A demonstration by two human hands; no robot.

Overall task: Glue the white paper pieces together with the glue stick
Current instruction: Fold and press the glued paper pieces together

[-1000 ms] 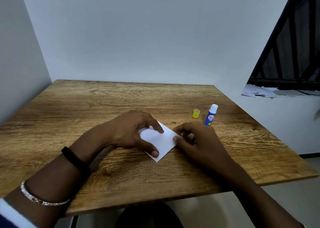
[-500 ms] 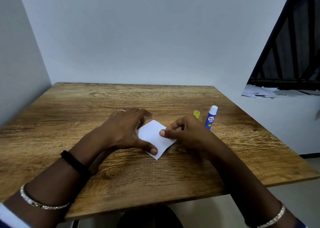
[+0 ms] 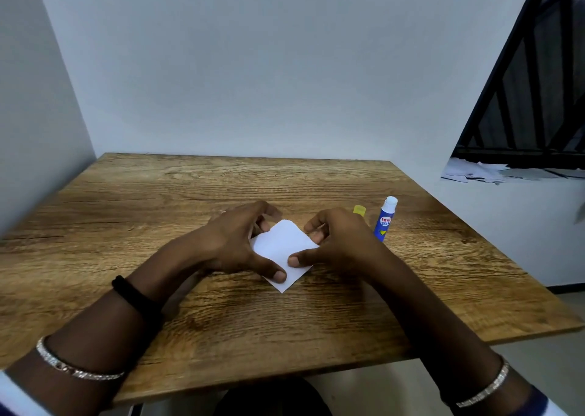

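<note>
left hand [image 3: 234, 241] and right hand [image 3: 338, 241] on white paper [image 3: 281, 246], wooden tabletop [image 3: 190, 194]
both thumbs press the paper flat; the uncapped glue stick [image 3: 384, 221] stands right of it, yellow cap [image 3: 359, 209] just beside.

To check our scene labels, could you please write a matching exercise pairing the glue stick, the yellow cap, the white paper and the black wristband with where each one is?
Things
1. glue stick
2. yellow cap
3. white paper
4. black wristband

Places
A. flat on the table, under the thumbs of the left hand and right hand
B. round the left wrist
C. upright on the table, cap off, right of the right hand
D. on the table just left of the glue stick, partly behind the right hand

Pairs: 1-C, 2-D, 3-A, 4-B
</note>
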